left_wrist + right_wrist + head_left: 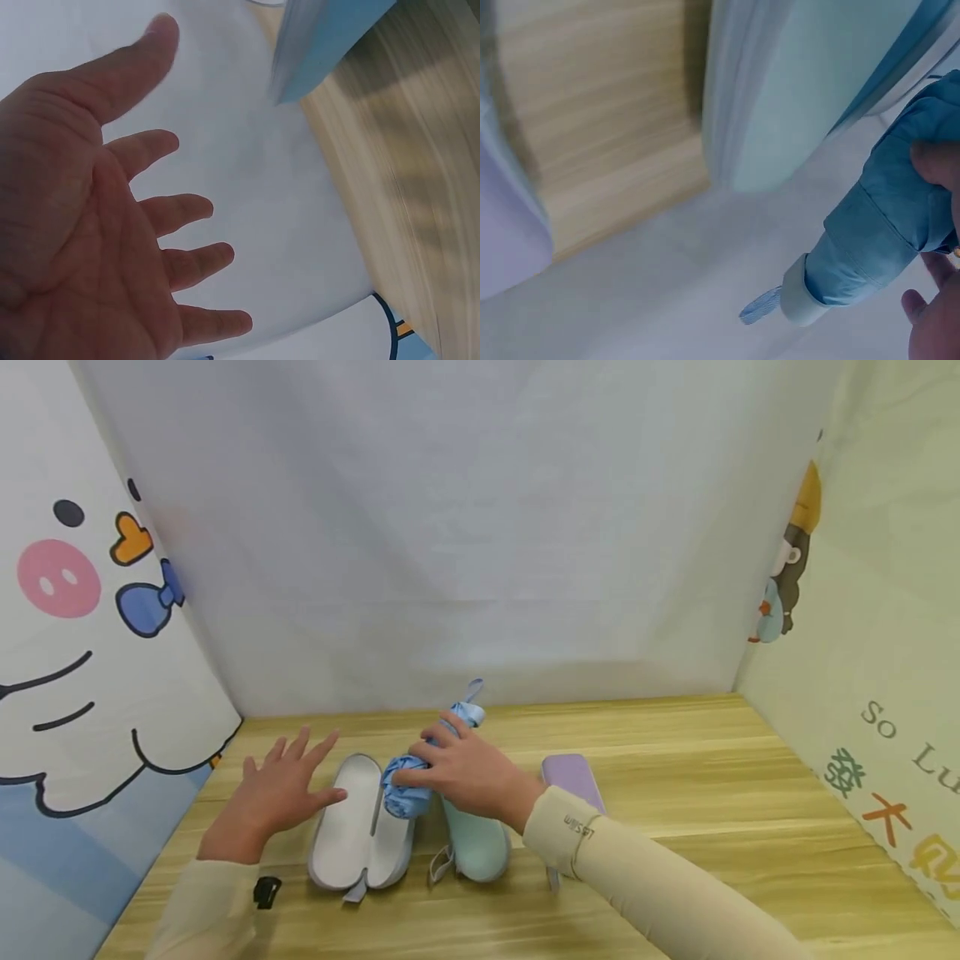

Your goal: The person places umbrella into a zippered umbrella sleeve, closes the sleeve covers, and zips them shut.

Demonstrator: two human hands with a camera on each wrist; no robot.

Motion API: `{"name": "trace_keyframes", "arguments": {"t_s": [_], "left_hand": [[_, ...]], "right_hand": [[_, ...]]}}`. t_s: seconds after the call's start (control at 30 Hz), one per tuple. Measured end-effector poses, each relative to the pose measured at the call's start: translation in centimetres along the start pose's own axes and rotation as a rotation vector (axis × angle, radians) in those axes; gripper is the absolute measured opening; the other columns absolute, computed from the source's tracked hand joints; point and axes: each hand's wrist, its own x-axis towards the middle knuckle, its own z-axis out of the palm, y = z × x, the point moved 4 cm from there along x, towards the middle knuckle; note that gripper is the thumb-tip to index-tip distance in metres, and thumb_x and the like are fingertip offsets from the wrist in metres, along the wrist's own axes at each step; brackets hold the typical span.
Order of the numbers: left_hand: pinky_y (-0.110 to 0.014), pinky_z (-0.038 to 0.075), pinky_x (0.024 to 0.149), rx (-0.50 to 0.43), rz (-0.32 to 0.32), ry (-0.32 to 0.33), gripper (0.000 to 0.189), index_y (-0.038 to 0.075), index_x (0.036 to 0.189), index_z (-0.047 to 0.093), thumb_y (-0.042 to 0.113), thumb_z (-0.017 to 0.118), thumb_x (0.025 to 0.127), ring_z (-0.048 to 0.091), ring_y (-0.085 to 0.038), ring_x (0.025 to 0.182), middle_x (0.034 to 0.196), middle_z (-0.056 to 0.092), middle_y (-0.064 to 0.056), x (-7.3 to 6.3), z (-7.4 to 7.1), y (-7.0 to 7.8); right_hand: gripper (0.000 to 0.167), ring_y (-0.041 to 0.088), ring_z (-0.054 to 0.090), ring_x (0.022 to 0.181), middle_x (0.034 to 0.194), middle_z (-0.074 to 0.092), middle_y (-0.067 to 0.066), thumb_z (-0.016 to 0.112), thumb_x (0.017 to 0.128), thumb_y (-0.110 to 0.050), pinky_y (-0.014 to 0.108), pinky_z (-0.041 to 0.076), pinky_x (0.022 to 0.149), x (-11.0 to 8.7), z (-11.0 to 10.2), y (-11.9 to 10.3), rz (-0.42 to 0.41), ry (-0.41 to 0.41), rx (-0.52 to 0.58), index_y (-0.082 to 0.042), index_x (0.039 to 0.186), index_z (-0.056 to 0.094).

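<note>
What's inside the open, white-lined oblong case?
In the head view, the open case shows only white lining. The light-blue folded fabric umbrella in the right hand covers the far part of its right half, so anything there cannot be seen.

Head feed: moderately bright, diffuse light; I cannot fix its source. White cloth backdrop (480, 527) reads grey. Soft shadows lie on the yellowish wood-grain table (712, 777); fine detail smeared. I note the printed cloth side panels (862, 635) splaying outward toward the frame edges. Left wrist feed: dimmer, cooler; left hand's fingers (180, 213) darker than the pale cloth behind. Right wrist feed: bluish cast; smooth mint-green oblong case (802, 97) soft-edged, seams on the blue folded fabric umbrella (874, 225) crisper.
</note>
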Motion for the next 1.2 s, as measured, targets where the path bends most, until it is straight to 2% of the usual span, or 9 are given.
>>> {"name": "trace_keyframes", "arguments": {"t_s": [0.27,0.4,0.57,0.73,0.83,0.93,1.2], "left_hand": [[-0.088,0.012,0.101,0.008,-0.013,-0.019,0.082,0.010,0.160,0.036,0.045,0.072,0.095,0.020,-0.067,0.141,0.160,0.020,-0.039,-0.5,0.3,-1.3],[-0.089,0.014,0.100,0.020,-0.009,-0.014,0.076,0.010,0.157,0.043,0.046,0.071,0.096,0.021,-0.067,0.140,0.159,0.023,-0.039,-0.5,0.4,-1.5],[-0.089,0.013,0.099,0.034,-0.017,-0.036,0.071,0.011,0.154,0.049,0.048,0.069,0.097,0.021,-0.067,0.140,0.158,0.023,-0.040,-0.2,0.7,-1.7],[-0.090,0.014,0.097,0.057,0.000,-0.058,0.059,0.013,0.146,0.059,0.049,0.063,0.100,0.022,-0.067,0.140,0.156,0.029,-0.039,0.1,1.1,-1.2],[-0.090,0.015,0.097,0.063,0.006,-0.061,0.059,0.013,0.143,0.063,0.052,0.063,0.099,0.023,-0.066,0.141,0.155,0.032,-0.038,0.3,1.1,-0.8],[-0.090,0.016,0.097,0.070,0.011,-0.066,0.061,0.013,0.142,0.064,0.053,0.067,0.097,0.023,-0.066,0.141,0.155,0.034,-0.038,0.4,1.1,-0.5],[-0.090,0.016,0.098,0.074,0.024,-0.069,0.059,0.012,0.141,0.064,0.042,0.076,0.092,0.023,-0.066,0.140,0.154,0.035,-0.037,0.6,1.3,-0.2]], "right_hand": [[0.055,0.018,0.045,0.128,0.141,0.058,-0.009,0.075,0.097,-0.023,0.043,0.038,0.108,2.4,0.8,-3.6,-0.047,-0.111,0.002,-0.046,0.142,0.054],[0.052,0.018,0.044,0.132,0.144,0.055,-0.010,0.073,0.099,-0.026,0.042,0.038,0.109,3.2,1.3,-5.0,-0.066,-0.117,-0.016,-0.047,0.142,0.052],[0.044,0.017,0.045,0.132,0.142,0.056,-0.012,0.068,0.102,-0.026,0.039,0.040,0.106,3.9,1.6,-5.8,-0.084,-0.097,-0.037,-0.047,0.137,0.054],[0.043,0.013,0.047,0.129,0.143,0.057,-0.015,0.064,0.105,-0.026,0.033,0.040,0.098,3.9,2.5,-6.4,-0.105,-0.148,-0.060,-0.049,0.139,0.055],[0.042,0.012,0.048,0.127,0.142,0.057,-0.016,0.065,0.104,-0.028,0.030,0.040,0.097,3.8,3.0,-6.5,-0.111,-0.187,-0.057,-0.050,0.139,0.054],[0.043,0.011,0.049,0.127,0.142,0.057,-0.016,0.066,0.104,-0.029,0.028,0.040,0.098,3.7,3.2,-6.5,-0.110,-0.228,-0.025,-0.050,0.140,0.055],[0.051,0.011,0.047,0.139,0.153,0.050,-0.010,0.064,0.104,-0.021,0.026,0.042,0.109,3.5,3.3,-6.5,-0.079,-0.392,0.178,-0.045,0.149,0.053]]}}
